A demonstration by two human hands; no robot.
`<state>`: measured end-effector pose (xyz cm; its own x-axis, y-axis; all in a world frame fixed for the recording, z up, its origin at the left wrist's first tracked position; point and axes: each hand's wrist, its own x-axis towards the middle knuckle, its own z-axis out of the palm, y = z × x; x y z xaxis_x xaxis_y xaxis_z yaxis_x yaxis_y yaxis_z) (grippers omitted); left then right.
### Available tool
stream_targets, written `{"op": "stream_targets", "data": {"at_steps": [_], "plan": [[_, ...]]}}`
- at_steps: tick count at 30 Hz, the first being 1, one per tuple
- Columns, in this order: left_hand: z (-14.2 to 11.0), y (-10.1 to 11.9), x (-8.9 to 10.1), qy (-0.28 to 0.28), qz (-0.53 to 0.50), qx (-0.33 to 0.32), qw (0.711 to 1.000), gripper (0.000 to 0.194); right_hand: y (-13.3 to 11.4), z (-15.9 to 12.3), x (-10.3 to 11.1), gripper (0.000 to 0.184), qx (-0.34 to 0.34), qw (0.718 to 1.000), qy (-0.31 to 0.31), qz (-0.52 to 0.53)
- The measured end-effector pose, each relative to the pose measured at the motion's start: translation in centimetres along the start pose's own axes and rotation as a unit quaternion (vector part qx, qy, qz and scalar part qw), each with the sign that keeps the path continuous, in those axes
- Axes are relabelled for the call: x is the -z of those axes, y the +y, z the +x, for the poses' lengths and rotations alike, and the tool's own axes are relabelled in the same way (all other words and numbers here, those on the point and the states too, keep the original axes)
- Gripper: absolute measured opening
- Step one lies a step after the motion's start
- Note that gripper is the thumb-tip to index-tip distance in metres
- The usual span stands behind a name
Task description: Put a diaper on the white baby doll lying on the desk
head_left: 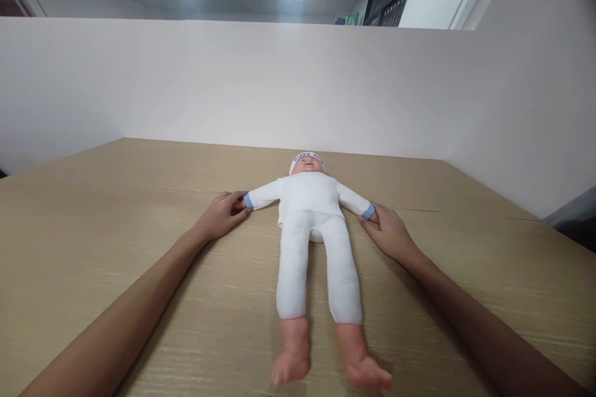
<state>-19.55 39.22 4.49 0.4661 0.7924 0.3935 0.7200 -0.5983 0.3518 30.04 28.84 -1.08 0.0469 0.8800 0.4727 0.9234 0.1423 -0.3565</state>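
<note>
Clearly, we had white-clothed, pink-skinned baby doll (310, 195) face-up between our hands on tan wood-grain table (93, 229); left hand (221, 217) and right hand (391, 232) grasped its hands beside blue cuffs (248, 201). Light, even grip seemed best.

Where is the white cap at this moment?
In the head view, the cap is on the doll's head, at the far end of the table, between and beyond both hands.

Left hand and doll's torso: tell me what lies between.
Head view: the doll's white sleeve and its blue cuff lie between the left hand and torso.
</note>
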Motion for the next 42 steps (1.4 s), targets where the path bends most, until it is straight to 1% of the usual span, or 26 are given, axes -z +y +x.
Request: {"op": "stream_targets", "data": {"at_steps": [6, 10, 17, 22, 26, 31, 35, 39, 42], "plan": [[0.3, -1.2, -0.5, 0.024, 0.012, 0.010, 1.000, 0.047, 0.9, 0.4, -0.1, 0.039, 0.001, 1.000, 0.003, 0.013], [0.2, -1.4, -0.7, 0.033, 0.026, 0.016, 0.999, 0.042, 1.4, 0.4, -0.3, 0.042, 0.005, 1.000, 0.009, 0.020], [-0.6, -0.7, -0.5, 0.043, 0.053, 0.031, 0.997, 0.046, 1.7, -0.3, -1.0, 0.048, 0.005, 0.999, 0.041, 0.013], [-1.6, 0.0, -0.5, 0.046, 0.082, 0.053, 0.994, 0.048, 1.9, -1.9, -1.1, 0.048, -0.021, 0.997, 0.078, -0.014], [-2.7, 0.8, -0.4, 0.044, 0.102, 0.074, 0.991, 0.046, 1.7, -3.3, -1.0, 0.053, -0.044, 0.994, 0.095, -0.042], [-4.0, 1.6, -0.2, 0.038, 0.124, 0.108, 0.986, 0.047, 0.9, -4.4, -0.7, 0.046, -0.063, 0.992, 0.087, -0.073], [-4.9, 2.1, -0.2, 0.029, 0.134, 0.131, 0.982, 0.051, 0.1, -5.0, -0.4, 0.050, -0.075, 0.990, 0.085, -0.087], [-5.2, 2.4, -0.3, 0.021, 0.137, 0.145, 0.980, 0.065, -0.1, -5.1, -0.3, 0.053, -0.084, 0.988, 0.082, -0.096], [-5.0, 2.5, -0.2, 0.012, 0.138, 0.147, 0.979, 0.065, 0.0, -5.0, -0.2, 0.052, -0.087, 0.988, 0.076, -0.103]]}}
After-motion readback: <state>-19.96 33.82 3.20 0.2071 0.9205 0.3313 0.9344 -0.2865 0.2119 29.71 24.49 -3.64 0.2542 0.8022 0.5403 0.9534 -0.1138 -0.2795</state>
